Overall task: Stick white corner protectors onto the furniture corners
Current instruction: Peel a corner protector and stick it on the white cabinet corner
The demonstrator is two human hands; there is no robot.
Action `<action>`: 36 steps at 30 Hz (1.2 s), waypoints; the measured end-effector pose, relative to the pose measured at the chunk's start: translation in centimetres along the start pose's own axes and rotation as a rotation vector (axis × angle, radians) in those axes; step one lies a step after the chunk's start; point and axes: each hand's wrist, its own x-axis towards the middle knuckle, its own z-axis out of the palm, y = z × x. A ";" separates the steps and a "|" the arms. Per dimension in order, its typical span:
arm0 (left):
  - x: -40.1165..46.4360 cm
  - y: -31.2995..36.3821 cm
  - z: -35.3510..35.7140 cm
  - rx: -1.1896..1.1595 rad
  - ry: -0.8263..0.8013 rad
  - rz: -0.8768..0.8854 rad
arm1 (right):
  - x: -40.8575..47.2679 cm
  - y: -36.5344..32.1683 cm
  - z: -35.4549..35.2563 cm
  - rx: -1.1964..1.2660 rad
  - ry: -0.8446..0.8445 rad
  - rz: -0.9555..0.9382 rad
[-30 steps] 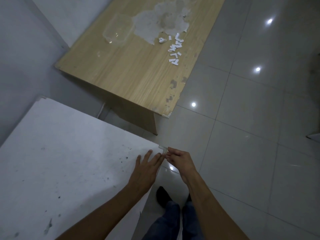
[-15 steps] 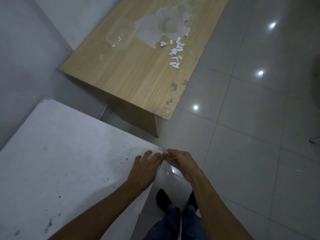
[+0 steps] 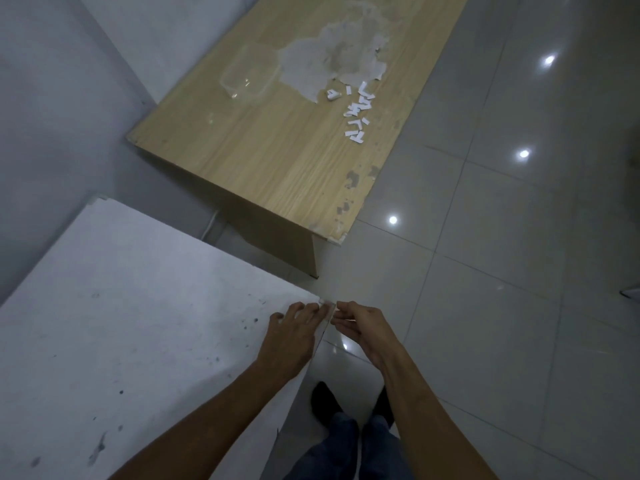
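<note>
A white corner protector [image 3: 325, 305] sits at the near right corner of the white table [image 3: 145, 306]. My left hand [image 3: 294, 337] lies flat on the tabletop, fingers spread, fingertips touching the protector from the left. From the right, my right hand [image 3: 362, 329] pinches the protector's outer side with thumb and fingers. Most of the protector is hidden by my fingers. Another white protector [image 3: 337, 240] is stuck on the near corner of the wooden table [image 3: 277, 150]. Several white protector pieces [image 3: 356, 112] lie loose further back on that table.
A clear plastic container [image 3: 246, 77] stands on the wooden table beside a patch of torn surface [image 3: 329, 60]. A grey wall [image 3: 52, 116] runs along the left. Glossy floor tiles [image 3: 485, 271] stretch to the right. My feet [image 3: 322, 400] stand below the white table's edge.
My left fingers have crept up to the corner and now touch the protector. My right hand stays pinched at the corner, its wrist a little lower. The view has shifted slightly.
</note>
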 end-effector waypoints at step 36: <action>0.5 0.6 1.8 -0.026 0.065 -0.053 | -1.4 2.9 -0.5 -2.070 0.053 -0.643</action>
